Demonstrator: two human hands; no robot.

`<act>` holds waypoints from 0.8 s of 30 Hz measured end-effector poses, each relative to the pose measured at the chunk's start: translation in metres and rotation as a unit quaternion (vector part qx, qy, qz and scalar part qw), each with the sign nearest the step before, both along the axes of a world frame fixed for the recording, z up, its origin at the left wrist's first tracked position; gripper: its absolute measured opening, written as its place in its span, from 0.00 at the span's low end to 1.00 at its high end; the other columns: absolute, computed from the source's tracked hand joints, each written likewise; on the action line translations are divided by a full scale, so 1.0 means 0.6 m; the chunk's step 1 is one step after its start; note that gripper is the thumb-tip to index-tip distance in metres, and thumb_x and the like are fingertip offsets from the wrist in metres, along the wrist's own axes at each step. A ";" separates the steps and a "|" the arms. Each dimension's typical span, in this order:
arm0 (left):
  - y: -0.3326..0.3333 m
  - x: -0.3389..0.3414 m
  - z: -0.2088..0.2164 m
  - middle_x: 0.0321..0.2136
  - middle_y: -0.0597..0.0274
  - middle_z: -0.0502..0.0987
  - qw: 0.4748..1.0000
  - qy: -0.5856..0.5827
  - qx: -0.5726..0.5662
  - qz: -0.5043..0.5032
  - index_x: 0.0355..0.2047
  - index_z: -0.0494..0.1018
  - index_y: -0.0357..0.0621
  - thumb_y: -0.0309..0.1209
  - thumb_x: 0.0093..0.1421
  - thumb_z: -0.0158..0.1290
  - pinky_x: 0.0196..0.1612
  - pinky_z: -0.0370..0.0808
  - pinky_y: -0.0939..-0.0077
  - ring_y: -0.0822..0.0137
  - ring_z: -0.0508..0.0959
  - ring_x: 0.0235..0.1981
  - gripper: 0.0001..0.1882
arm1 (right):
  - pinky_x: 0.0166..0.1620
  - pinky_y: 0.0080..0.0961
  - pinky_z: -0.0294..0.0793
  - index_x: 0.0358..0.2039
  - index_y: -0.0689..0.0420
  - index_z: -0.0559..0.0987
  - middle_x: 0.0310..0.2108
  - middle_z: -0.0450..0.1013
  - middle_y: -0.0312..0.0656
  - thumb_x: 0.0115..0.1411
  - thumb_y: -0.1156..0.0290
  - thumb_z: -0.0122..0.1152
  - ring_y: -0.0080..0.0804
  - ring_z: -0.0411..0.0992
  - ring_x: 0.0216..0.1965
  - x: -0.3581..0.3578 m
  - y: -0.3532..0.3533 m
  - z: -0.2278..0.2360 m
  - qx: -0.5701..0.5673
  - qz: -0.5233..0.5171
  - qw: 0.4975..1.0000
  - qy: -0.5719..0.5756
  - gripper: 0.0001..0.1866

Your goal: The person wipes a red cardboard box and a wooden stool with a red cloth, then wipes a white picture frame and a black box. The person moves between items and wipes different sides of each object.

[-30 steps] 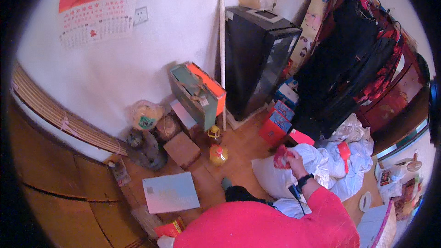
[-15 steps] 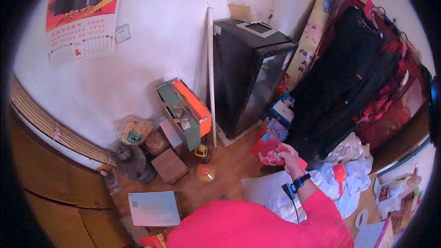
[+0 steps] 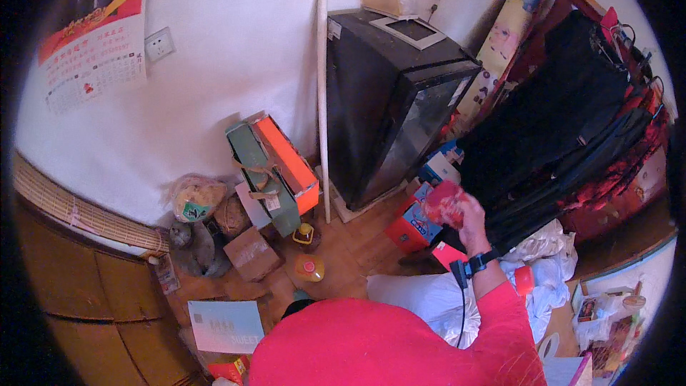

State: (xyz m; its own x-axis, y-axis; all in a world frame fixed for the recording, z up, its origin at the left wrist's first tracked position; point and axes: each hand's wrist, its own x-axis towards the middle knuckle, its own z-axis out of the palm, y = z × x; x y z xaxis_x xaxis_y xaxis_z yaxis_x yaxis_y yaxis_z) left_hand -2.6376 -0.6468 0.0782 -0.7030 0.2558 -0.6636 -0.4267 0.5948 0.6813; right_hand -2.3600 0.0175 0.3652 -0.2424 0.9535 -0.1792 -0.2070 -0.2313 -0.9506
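Observation:
My right hand (image 3: 469, 220) is closed round a crumpled red packet (image 3: 444, 201), which looks like a thin plastic bag; its contents cannot be made out. Its wrist carries a dark band with a black cable hanging from it. Just past the packet, on the floor, stands a red and blue box (image 3: 416, 224). A flat bright red piece (image 3: 449, 254) shows below the hand, partly covered by the wrist. White sacks (image 3: 411, 302) lie beneath the forearm, and dark clothes (image 3: 550, 129) hang to the right. My left hand is out of view.
A black fridge-like cabinet (image 3: 371, 93) stands against the wall beside a white pole (image 3: 322, 100). To the left are a green and orange carton (image 3: 275, 179), a brown box (image 3: 253, 254), oil bottles (image 3: 309, 267) and a pale box (image 3: 226, 326). White bags (image 3: 547, 293) lie at right.
My right hand has lifted the red packet slightly up and to the right, and the packet looks more bunched. The view has shifted, so the room sits differently in the picture.

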 end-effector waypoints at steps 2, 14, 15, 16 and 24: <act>0.004 -0.021 -0.005 0.50 0.48 0.66 1.000 -0.002 0.000 -0.001 0.53 0.67 0.35 0.34 0.68 0.50 0.52 0.61 0.59 0.54 0.64 0.50 0.18 | 0.41 0.40 0.85 0.54 0.62 0.73 0.47 0.76 0.46 0.62 0.76 0.54 0.39 0.78 0.41 -0.026 0.024 0.050 0.042 0.025 0.996 0.081 0.19; 0.141 -0.111 -0.037 0.46 0.50 0.69 0.999 0.023 0.038 0.024 0.51 0.69 0.35 0.34 0.68 0.50 0.48 0.63 0.62 0.58 0.67 0.46 0.16 | 0.60 0.33 0.69 0.61 0.59 0.69 0.56 0.71 0.48 0.56 0.78 0.62 0.42 0.72 0.56 -0.295 0.260 0.320 0.602 -0.147 0.736 -0.273 0.30; 0.164 -0.114 -0.037 0.46 0.50 0.69 0.999 0.018 0.034 0.031 0.51 0.69 0.35 0.34 0.68 0.50 0.47 0.64 0.62 0.58 0.67 0.45 0.16 | 0.60 0.34 0.69 0.61 0.58 0.69 0.56 0.71 0.49 0.55 0.78 0.63 0.44 0.72 0.56 -0.314 0.280 0.326 0.638 -0.145 0.704 -0.277 0.31; 0.188 -0.110 -0.037 0.46 0.51 0.69 0.998 0.020 0.040 0.035 0.51 0.69 0.35 0.34 0.68 0.50 0.47 0.64 0.63 0.58 0.67 0.45 0.16 | 0.61 0.35 0.69 0.60 0.58 0.70 0.55 0.72 0.50 0.55 0.77 0.65 0.46 0.72 0.56 -0.331 0.299 0.324 0.656 -0.119 0.687 -0.290 0.30; 0.382 -0.087 -0.016 0.43 0.52 0.71 0.997 0.004 0.015 0.078 0.49 0.70 0.35 0.34 0.69 0.50 0.44 0.65 0.65 0.60 0.68 0.42 0.15 | 0.60 0.39 0.69 0.55 0.52 0.76 0.54 0.73 0.50 0.56 0.68 0.68 0.50 0.71 0.56 -0.430 0.428 0.272 0.667 0.213 0.651 -0.293 0.25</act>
State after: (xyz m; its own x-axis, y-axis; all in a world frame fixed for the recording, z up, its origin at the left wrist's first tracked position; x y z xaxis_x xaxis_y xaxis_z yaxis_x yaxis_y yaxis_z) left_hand -2.6899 -0.4177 0.0684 -0.7408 0.1622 -0.6518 -0.5075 0.5006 0.7013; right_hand -2.6180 0.2743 0.5286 -0.7987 0.2235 0.5586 0.0935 0.9633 -0.2516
